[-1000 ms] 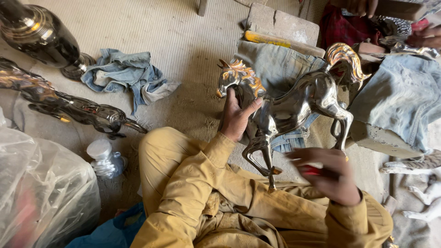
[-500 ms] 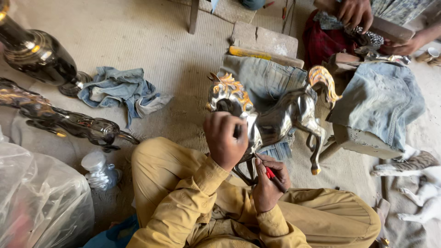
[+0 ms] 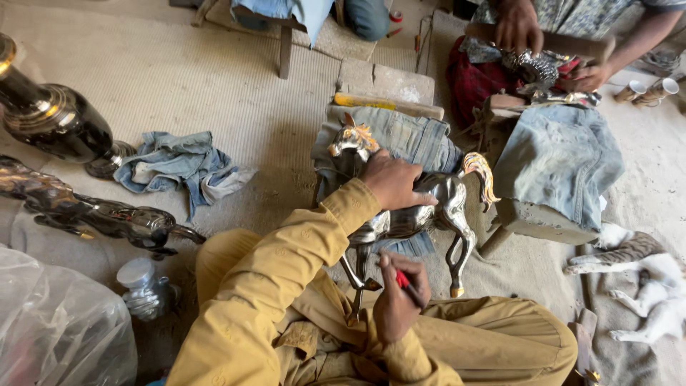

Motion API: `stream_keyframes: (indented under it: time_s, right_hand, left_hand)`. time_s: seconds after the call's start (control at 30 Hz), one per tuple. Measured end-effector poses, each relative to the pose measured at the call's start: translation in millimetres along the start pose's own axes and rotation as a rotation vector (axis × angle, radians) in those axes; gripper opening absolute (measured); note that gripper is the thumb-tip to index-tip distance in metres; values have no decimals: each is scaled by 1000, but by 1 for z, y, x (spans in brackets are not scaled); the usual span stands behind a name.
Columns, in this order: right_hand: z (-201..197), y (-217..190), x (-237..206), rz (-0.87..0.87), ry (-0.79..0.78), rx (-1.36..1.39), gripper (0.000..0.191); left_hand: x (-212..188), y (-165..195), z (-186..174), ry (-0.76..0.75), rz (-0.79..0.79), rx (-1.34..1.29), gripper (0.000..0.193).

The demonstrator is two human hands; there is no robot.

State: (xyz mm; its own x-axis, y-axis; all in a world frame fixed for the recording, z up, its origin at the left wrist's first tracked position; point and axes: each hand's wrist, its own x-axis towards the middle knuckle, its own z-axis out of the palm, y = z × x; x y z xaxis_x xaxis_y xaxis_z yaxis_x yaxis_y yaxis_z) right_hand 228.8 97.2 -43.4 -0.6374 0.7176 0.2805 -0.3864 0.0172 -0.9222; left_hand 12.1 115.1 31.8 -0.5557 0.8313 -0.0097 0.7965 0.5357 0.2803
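Note:
A shiny silver metal horse figurine (image 3: 443,204) with a gold-and-orange mane and tail stands across my lap, head to the left. My left hand (image 3: 391,181) grips its back and neck from above. Below it, my right hand (image 3: 399,300) is closed around a small red tool (image 3: 402,279), its tip near the horse's front leg. My sleeves and trousers are mustard yellow.
Folded denim cloths (image 3: 411,136) lie under the horse. A dark metal vase (image 3: 53,121), another dark horse figurine (image 3: 100,214), blue rags (image 3: 175,166) and a small jar (image 3: 143,286) are at the left. Another person's hands (image 3: 518,28) work metal top right. A cat (image 3: 636,275) lies at the right.
The horse has been lowered and turned across my lap. My left hand moved from its chest onto its back. My right hand came in under the belly with the red tool.

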Motion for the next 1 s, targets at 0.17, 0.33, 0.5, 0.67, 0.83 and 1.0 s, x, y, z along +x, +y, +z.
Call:
stream_keyframes:
  time_s: [0.17, 0.33, 0.5, 0.67, 0.83, 1.0]
  right_hand:
    - [6, 9, -19, 248, -113, 365, 14]
    - [20, 20, -7, 301, -26, 399, 16]
    - [19, 10, -10, 193, -14, -50, 17]
    - [-13, -24, 18, -401, -77, -36, 13]
    - [-40, -51, 105, -344, -35, -335, 12]
    - [-29, -79, 74, -422, -64, -167, 11]
  left_hand:
    - [19, 2, -2, -212, -36, 76, 95]
    - [21, 4, -3, -254, -37, -14, 104]
    - [-5, -2, -11, -98, -39, -131, 102]
    - [-50, -10, -18, 188, -189, -389, 89]
    - [-97, -11, -9, 449, -408, -516, 74]
    - [-108, -27, 10, 852, -407, -936, 75]
